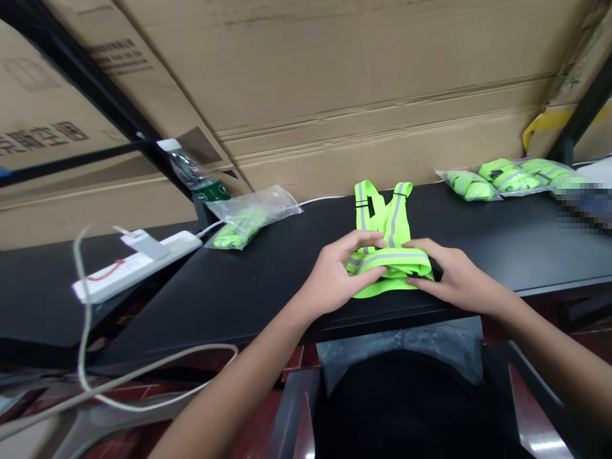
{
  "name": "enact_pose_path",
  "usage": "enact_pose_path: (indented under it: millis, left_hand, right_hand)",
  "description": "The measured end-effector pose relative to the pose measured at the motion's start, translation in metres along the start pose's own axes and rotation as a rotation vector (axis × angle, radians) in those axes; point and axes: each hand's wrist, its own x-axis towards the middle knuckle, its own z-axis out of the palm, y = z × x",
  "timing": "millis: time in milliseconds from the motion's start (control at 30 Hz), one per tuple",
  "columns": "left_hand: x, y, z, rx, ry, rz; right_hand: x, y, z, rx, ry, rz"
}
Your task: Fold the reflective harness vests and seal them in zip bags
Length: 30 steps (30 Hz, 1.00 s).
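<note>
A neon green safety vest [388, 245] with grey reflective bands lies on the black table [268, 280], its shoulder straps pointing away from me. The lower part is folded over into a bundle near the table's front edge. My left hand [337, 274] grips the left side of that fold, fingers curled over the top band. My right hand [452, 274] presses on the right end of the bundle, fingers closed around the fabric.
A clear bag [251, 217] with a folded green vest lies left of centre, beside a plastic bottle [194, 175]. Several bagged vests [507, 175] sit at the far right. A white power strip [136, 264] and cable [86, 319] are at left. Cardboard boxes [335, 83] stand behind.
</note>
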Motion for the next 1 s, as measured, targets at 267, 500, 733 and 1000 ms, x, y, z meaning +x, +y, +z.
enact_pose_path:
  millis: [267, 500, 733, 1000]
  left_hand:
    - [-0.003, 0.010, -0.004, 0.218, -0.025, 0.075]
    - [0.011, 0.016, 0.002, 0.310, 0.017, 0.157]
    - [-0.006, 0.001, -0.038, -0.077, 0.600, 0.036]
    - [-0.043, -0.003, -0.060, 0.530, 0.563, -0.035]
  right_hand:
    - [0.004, -0.008, -0.004, -0.096, -0.055, -0.068]
    - [0.002, -0.009, -0.004, -0.149, -0.036, -0.039]
    - [-0.002, -0.006, -0.001, -0.216, -0.015, -0.054]
    - [0.002, -0.008, -0.001, -0.233, 0.009, -0.069]
